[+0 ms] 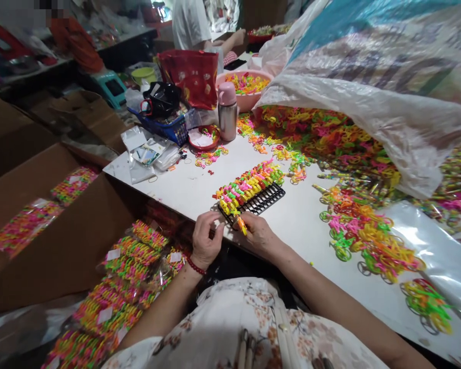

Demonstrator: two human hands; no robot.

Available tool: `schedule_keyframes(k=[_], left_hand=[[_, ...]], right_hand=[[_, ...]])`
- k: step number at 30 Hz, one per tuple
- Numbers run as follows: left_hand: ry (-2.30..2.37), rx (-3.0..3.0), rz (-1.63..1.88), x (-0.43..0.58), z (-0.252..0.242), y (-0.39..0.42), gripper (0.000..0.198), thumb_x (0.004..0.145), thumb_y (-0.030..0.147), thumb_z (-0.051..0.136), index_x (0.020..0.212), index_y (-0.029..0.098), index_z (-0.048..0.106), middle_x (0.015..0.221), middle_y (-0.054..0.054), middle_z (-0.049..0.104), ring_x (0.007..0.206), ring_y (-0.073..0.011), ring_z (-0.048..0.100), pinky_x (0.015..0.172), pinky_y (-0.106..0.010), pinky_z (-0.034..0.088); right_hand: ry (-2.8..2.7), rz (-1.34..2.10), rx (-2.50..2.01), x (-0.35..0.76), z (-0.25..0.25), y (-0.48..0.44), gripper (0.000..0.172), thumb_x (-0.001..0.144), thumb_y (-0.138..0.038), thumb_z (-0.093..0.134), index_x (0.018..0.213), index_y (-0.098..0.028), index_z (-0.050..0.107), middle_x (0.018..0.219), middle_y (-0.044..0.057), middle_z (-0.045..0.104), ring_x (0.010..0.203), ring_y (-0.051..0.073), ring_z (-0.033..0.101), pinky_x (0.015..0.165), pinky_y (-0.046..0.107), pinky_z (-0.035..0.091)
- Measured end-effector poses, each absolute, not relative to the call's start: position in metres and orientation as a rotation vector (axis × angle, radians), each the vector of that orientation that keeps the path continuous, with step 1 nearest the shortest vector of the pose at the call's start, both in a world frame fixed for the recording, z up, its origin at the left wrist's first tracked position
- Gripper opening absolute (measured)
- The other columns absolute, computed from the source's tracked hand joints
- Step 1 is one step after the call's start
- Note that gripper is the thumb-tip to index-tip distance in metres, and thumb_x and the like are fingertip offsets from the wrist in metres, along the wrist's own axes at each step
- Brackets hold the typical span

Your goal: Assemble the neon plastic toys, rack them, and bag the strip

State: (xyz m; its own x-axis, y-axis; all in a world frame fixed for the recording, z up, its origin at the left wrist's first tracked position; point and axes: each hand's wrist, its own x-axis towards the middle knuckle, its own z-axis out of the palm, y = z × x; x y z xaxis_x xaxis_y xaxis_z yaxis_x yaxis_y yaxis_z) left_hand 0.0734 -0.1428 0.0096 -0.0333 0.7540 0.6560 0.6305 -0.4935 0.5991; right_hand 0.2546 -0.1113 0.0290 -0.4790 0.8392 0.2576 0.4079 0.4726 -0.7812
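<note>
A black grid rack lies on the white table, loaded with rows of small neon plastic toy pieces. My left hand sits at the rack's near left corner with its fingers curled and pinched; what they hold is too small to make out. My right hand is just right of it at the table edge, pinching an orange and yellow plastic piece beside the rack's near end.
A large plastic sack spills a heap of neon toy bicycles across the right side. A steel flask, pink bowl and blue basket stand at the back. Cardboard boxes with bagged pieces sit left. Another person works behind.
</note>
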Motion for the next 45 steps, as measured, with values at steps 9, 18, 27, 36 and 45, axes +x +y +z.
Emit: schedule_keyframes(k=[9, 18, 27, 36, 45], left_hand=[[0.954, 2.461, 1.217, 0.056, 0.041, -0.102, 0.056, 0.088, 0.009, 0.049, 0.143, 0.022, 0.042, 0.142, -0.013, 0.050, 0.141, -0.0278, 0.035, 0.112, -0.056, 0.037], [1.016, 2.384, 1.220, 0.064, 0.049, -0.125, 0.060, 0.089, 0.012, 0.047, 0.147, 0.023, 0.038, 0.146, -0.009, 0.047, 0.140, -0.0301, 0.037, 0.117, -0.058, 0.027], [0.953, 2.719, 1.167, 0.082, 0.028, -0.115, 0.062, 0.089, 0.015, 0.050, 0.149, 0.025, 0.035, 0.132, -0.011, 0.058, 0.136, -0.0306, 0.042, 0.114, -0.058, 0.031], [0.839, 2.762, 1.191, 0.085, 0.018, -0.101, 0.045, 0.090, 0.018, 0.047, 0.135, 0.020, 0.049, 0.108, -0.010, 0.064, 0.109, -0.0261, 0.055, 0.112, -0.055, 0.033], [0.893, 2.775, 1.083, 0.087, 0.028, -0.100, 0.039, 0.091, 0.020, 0.045, 0.130, 0.018, 0.051, 0.105, -0.008, 0.064, 0.103, -0.0226, 0.057, 0.115, -0.055, 0.028]], right_hand=[[-2.103, 0.757, -1.030, 0.248, 0.008, -0.111, 0.014, 0.091, -0.018, 0.049, 0.078, -0.020, 0.053, 0.077, 0.003, 0.051, 0.072, 0.016, 0.049, 0.066, 0.026, 0.041], [-2.145, 0.676, -1.075, 0.242, 0.002, -0.116, 0.005, 0.088, -0.017, 0.056, 0.091, -0.016, 0.061, 0.091, 0.007, 0.062, 0.087, 0.017, 0.058, 0.079, 0.026, 0.049], [-1.998, 0.408, -1.483, 0.355, 0.041, -0.146, 0.022, 0.093, -0.023, 0.053, 0.111, -0.015, 0.063, 0.112, 0.012, 0.065, 0.105, 0.020, 0.059, 0.093, 0.032, 0.047], [-1.828, -0.100, -2.306, 0.457, 0.052, -0.113, 0.027, 0.096, -0.034, 0.048, 0.091, -0.014, 0.065, 0.091, 0.013, 0.068, 0.088, 0.023, 0.059, 0.082, 0.032, 0.041], [-1.805, -0.038, -2.433, 0.446, 0.046, -0.084, 0.020, 0.091, -0.017, 0.048, 0.106, -0.011, 0.061, 0.096, 0.014, 0.068, 0.088, 0.023, 0.060, 0.076, 0.031, 0.038]])
